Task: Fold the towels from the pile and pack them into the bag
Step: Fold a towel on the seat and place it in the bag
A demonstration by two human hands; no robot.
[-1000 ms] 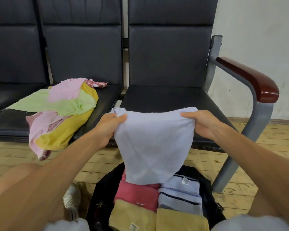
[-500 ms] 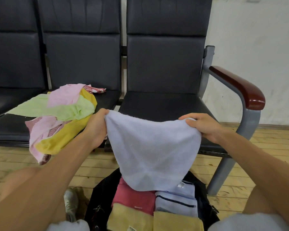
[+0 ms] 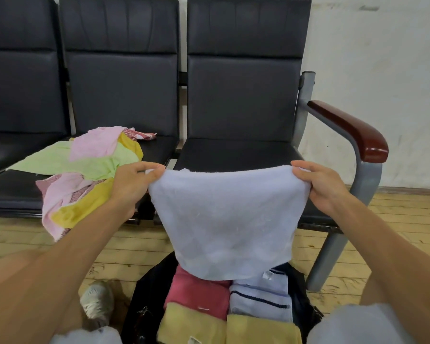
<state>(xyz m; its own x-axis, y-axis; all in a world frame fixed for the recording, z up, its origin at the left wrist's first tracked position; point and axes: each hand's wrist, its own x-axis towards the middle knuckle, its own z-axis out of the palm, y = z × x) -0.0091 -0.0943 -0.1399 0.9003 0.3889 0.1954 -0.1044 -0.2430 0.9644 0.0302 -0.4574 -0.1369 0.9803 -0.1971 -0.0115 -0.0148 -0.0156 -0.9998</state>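
The towel (image 3: 226, 219), pale blue, hangs over the open bag (image 3: 144, 294), spread flat between both hands. Its top edge runs level with a slight sag, and its rounded lower edge overlaps the packed towels in this view. The left hand (image 3: 132, 187) pinches the top left corner, its fingers (image 3: 144, 168) curled tight onto the cloth. The right hand (image 3: 323, 184) grips the top right corner the same way, its fingers (image 3: 302, 168) closed on the hem. Both forearms reach forward from the lower corners, spread well apart. The black bag stands on the wooden floor (image 3: 395, 219) and holds a red towel (image 3: 196, 291), a striped towel (image 3: 258, 296) and two yellow towels (image 3: 191, 326) side by side. To the left, the pile (image 3: 90, 170) of green, pink and yellow cloths lies on the middle seat (image 3: 157, 150) and droops over its front edge, and the left hand shows just in front of it. The right corner of the towel is well apart from the armrest (image 3: 350, 130). The right seat (image 3: 233, 152) lies behind the towel's top edge.
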